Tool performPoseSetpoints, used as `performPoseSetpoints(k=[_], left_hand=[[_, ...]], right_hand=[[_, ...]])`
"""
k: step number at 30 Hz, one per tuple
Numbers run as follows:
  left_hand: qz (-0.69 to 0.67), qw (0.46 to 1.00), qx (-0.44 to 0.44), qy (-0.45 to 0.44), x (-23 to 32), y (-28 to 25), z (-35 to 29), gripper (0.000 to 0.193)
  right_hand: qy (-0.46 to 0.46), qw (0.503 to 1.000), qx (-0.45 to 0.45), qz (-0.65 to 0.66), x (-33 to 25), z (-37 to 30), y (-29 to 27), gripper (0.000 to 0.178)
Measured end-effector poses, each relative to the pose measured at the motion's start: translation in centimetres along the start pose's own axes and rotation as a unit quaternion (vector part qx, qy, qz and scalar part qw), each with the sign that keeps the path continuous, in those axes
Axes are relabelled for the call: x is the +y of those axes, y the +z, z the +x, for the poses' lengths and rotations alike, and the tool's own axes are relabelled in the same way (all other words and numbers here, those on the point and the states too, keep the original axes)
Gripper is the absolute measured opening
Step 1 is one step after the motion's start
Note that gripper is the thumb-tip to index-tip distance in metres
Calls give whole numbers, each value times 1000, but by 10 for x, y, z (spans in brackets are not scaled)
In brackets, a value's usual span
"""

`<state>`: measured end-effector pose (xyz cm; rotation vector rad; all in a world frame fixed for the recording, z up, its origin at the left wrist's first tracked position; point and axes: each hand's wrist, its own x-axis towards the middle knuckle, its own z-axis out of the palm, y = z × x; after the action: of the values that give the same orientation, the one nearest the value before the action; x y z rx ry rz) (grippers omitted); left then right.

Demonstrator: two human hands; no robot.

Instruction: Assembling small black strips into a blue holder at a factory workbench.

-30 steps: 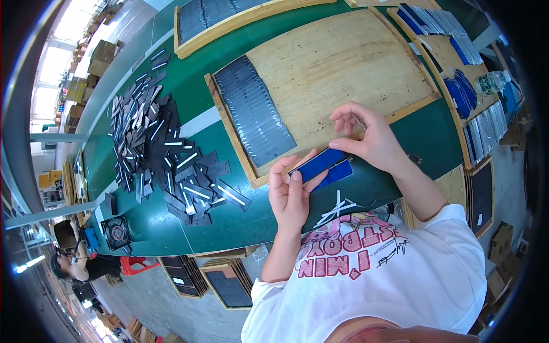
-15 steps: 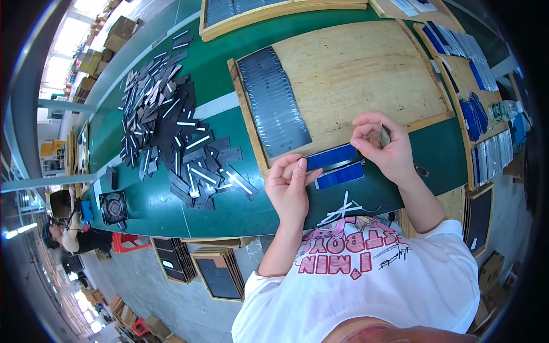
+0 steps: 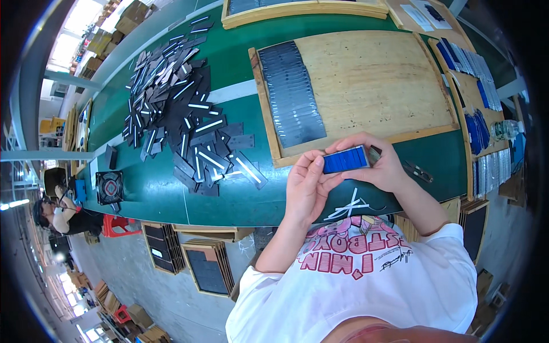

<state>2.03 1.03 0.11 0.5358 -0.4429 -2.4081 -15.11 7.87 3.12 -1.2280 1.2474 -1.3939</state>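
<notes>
Blue covers the face of the block (image 3: 346,160) in the head view, held up over the green table (image 3: 251,203) by the near edge of the wood tray (image 3: 377,86). The left hand (image 3: 309,182) pinches its left end, and the right hand (image 3: 380,164) grips its right end (a small dark thing (image 3: 375,153) sits in those fingers too). White strips (image 3: 351,207) lie near the shirt (image 3: 354,297). To the left is a big messy pile (image 3: 177,103) of dark pieces.
</notes>
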Motion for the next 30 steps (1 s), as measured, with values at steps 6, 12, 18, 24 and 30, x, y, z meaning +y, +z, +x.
performPoseSetpoints(k=[6, 12, 18, 24, 30], left_hand=[[595, 706, 184, 337, 41, -16, -14, 49], [805, 409, 305, 301, 78, -45, -27, 52], [763, 525, 286, 246, 77, -39, -30, 55], [736, 581, 292, 187, 87, -39, -29, 59], [792, 523, 232, 213, 92, -48, -32, 30]], right_hand=[[-122, 933, -16, -339, -17, 36, 2, 41], [-135, 857, -67, -493, 10, 67, 24, 48], [-143, 839, -68, -521, 14, 72, 32, 53], [-146, 850, -60, -503, 16, 71, 31, 52], [-112, 902, -54, -414, -7, 52, 29, 52]])
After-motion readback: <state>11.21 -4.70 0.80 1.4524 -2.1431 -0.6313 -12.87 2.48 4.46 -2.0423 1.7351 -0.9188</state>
